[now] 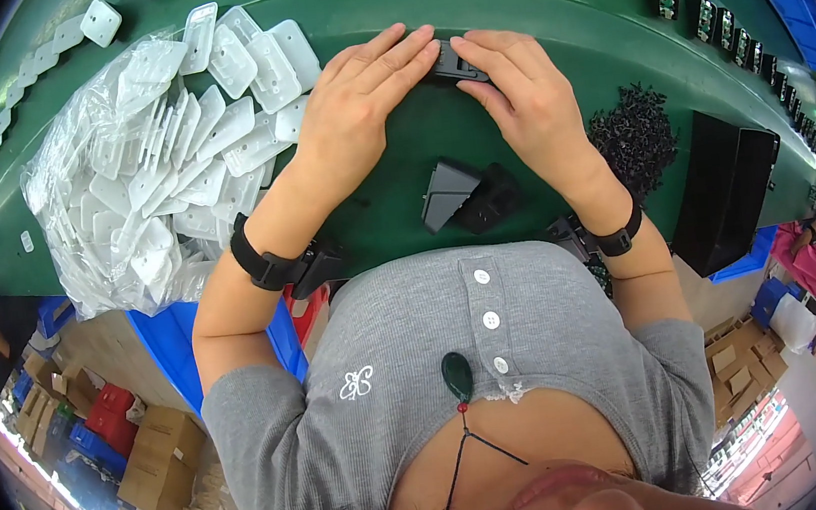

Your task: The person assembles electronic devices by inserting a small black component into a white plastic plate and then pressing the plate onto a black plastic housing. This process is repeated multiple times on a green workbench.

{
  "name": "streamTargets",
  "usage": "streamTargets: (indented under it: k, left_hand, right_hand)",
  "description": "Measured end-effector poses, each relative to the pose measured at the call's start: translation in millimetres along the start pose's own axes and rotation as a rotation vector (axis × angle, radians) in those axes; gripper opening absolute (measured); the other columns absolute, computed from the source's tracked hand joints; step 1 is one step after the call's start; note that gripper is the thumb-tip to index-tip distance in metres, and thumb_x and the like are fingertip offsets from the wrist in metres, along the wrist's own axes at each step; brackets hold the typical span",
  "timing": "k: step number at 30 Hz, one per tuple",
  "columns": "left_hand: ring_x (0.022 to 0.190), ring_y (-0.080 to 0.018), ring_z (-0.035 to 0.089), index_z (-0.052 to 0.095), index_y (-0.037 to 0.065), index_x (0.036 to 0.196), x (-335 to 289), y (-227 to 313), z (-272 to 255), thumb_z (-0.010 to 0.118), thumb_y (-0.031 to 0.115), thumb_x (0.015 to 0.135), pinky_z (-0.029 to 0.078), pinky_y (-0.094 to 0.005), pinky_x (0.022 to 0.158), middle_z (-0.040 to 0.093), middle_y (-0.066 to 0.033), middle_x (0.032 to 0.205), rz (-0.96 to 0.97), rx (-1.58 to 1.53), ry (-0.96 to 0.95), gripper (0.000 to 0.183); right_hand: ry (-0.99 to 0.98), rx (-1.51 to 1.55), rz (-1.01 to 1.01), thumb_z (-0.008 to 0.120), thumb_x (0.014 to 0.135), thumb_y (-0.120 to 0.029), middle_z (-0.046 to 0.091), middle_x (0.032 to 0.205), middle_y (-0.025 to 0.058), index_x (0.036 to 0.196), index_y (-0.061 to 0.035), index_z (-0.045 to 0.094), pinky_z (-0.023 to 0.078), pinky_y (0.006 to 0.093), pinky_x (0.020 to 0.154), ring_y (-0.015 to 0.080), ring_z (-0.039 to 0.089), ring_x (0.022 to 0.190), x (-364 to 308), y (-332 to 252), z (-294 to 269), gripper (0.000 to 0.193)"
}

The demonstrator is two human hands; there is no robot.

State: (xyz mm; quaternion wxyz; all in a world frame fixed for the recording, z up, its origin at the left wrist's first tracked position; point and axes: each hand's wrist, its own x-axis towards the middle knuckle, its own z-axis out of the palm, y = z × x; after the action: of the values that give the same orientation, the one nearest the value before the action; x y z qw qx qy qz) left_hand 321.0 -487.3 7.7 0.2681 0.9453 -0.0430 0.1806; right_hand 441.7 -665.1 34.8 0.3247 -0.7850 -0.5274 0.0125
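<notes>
Both of my hands meet at a small black plastic housing (456, 66) above the green table. My left hand (356, 100) presses its fingertips on the housing's left end. The right end is gripped between the thumb and fingers of my right hand (527, 82). My fingers cover part of the piece. Nearer to me lie a dark grey angular housing (450, 193) and a black one (493, 199), touching each other. Just right of my right wrist is a heap of small black plastic parts (634, 138).
Translucent white plastic covers (254, 142) spill from a clear bag (68, 183) on the left; more covers form a row (34, 64) at the far left. A black bin (725, 181) stands at the right. Black housings with green circuit boards (703, 18) line the right side.
</notes>
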Motion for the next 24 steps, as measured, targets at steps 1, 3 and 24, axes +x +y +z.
streamTargets:
  k: [1,3,24]
  left_hand:
    - [0.124,-0.0252,0.054,0.059,0.008,0.127,-1,2,1,0.051,-0.005,0.08,0.043,-0.0384,0.1,0.057,-0.0041,0.135,0.006,0.056,0.002,0.05]
    - [0.124,-0.0247,0.054,0.06,0.008,0.127,-1,4,1,0.052,-0.003,0.079,0.043,-0.0382,0.1,0.056,-0.0036,0.136,0.005,0.114,0.0,0.05]
    - [0.081,-0.0266,0.061,0.065,0.001,0.105,23,-2,-16,0.073,0.026,0.083,0.049,-0.0374,0.072,0.065,-0.0133,0.094,-0.432,-0.336,0.189,0.034]
  right_hand:
    - [0.033,-0.038,-0.016,0.073,0.075,-0.002,0.063,0.113,0.0109,0.118,-0.0068,0.064,0.052,0.0358,0.083,0.0286,0.061,0.101,-2,0,3,0.044]
    - [0.062,-0.068,-0.034,0.073,0.073,0.0,0.063,0.113,0.0112,0.119,-0.0072,0.064,0.052,0.0359,0.083,0.0288,0.061,0.1,-4,1,9,0.047]
    - [0.143,0.933,0.452,0.067,0.089,-0.006,0.059,0.121,0.011,0.132,0.0008,0.046,0.043,0.0304,0.098,0.018,0.056,0.111,37,26,-5,0.048]
